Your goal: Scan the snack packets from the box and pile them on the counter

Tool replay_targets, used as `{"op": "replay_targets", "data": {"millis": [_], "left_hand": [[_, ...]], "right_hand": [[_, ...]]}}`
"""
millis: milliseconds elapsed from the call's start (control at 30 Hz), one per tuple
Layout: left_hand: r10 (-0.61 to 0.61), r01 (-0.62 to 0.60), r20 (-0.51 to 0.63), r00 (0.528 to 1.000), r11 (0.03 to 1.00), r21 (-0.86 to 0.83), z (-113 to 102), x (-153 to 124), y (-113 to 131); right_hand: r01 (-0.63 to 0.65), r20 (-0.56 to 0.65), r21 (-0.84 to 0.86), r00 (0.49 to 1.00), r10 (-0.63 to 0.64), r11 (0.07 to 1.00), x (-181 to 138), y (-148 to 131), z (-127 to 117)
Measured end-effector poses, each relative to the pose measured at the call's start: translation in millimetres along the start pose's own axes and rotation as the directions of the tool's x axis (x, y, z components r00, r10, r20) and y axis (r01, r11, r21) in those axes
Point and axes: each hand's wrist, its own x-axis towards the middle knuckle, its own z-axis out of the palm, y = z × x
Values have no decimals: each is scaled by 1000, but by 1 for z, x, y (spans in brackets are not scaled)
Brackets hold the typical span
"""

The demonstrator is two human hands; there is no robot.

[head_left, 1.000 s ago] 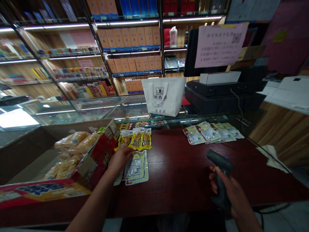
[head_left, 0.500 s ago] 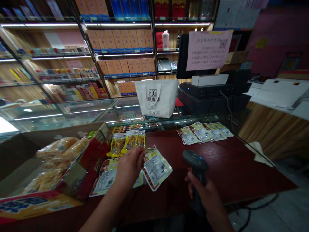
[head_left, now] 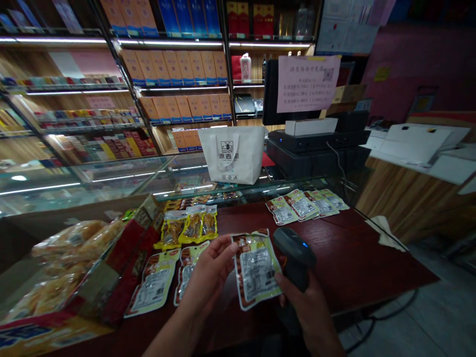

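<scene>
Shelving (head_left: 171, 43), wood-backed and strip-lit, ranks orange, blue and red cartons (head_left: 174, 67) along a shop's far side, behind a glass display case (head_left: 148, 173). In front stretches a dark red, wood-grained counter (head_left: 353, 263). An open cardboard box with red and yellow printed sides (head_left: 122, 258) stands at left, plastic-wrapped golden-brown food (head_left: 70, 238) inside. At back right, a black monitor (head_left: 270, 94) bears a pink paper sign (head_left: 308, 84) (a square code sits in its upper corner); left of it, a white carrier bag with black print (head_left: 238, 158) stands upright on the glass. Four flat foil packets (head_left: 308, 206) overlap on the counter's far side. Yellow-edged clear pouches (head_left: 186, 225) lie beside the box, with two printed foil packets (head_left: 154, 282) nearer the person. At centre, the left hand (head_left: 213, 265) pinches the upper left of a silver, yellow-green and brown foil packet (head_left: 256, 272) between thumb and fingers, just left of a dark grey handheld scanner (head_left: 293, 248). The right hand (head_left: 301, 297) grips the scanner's handle, thumb at the packet's right edge; whether it touches cannot be told. A small blue light (head_left: 305, 245) glows atop the scanner.
</scene>
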Motion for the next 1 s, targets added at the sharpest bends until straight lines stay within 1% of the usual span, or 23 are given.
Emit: {"op": "replay_targets", "data": {"millis": [33, 100, 133, 200, 333, 433, 533, 633, 733, 833, 1000], "left_hand": [[-61, 62, 38, 997, 997, -44, 0, -2, -1], [-139, 146, 106, 985, 987, -63, -1, -6, -3], [-160, 169, 126, 979, 984, -58, -2, -9, -4], [-171, 177, 131, 977, 984, -35, -4, -11, -5], [-107, 106, 59, 992, 994, 27, -7, -8, -1], [-24, 26, -45, 999, 999, 41, -10, 0, 8], [59, -53, -153, 987, 998, 41, -15, 8, 18], [128, -125, -221, 967, 992, 23, -20, 15, 24], [171, -172, -245, 954, 985, 20, -23, 20, 27], [180, -180, -253, 951, 983, 25, -25, 23, 27], [178, -177, -261, 949, 984, 27, -22, 23, 26]], "right_hand": [[12, -20, 5, 1000, -12, 1000, 0, -1, 0], [28, -67, 0, 997, -28, 1000, -1, -4, 0], [34, -86, -5, 996, -34, 999, -1, -5, 0], [35, -101, -14, 994, -37, 999, 1, -5, 0], [67, -60, -49, 996, -70, 997, 3, -6, -1], [120, -26, -90, 992, -123, 989, -1, -10, -4], [155, 11, -138, 988, -154, 978, -8, -15, -10], [173, 81, -228, 984, -159, 958, -15, -21, -18], [192, 139, -312, 978, -155, 931, -23, -27, -20], [206, 164, -358, 974, -156, 911, -29, -31, -18], [325, 200, -441, 944, -262, 836, -35, -33, -13]]}}
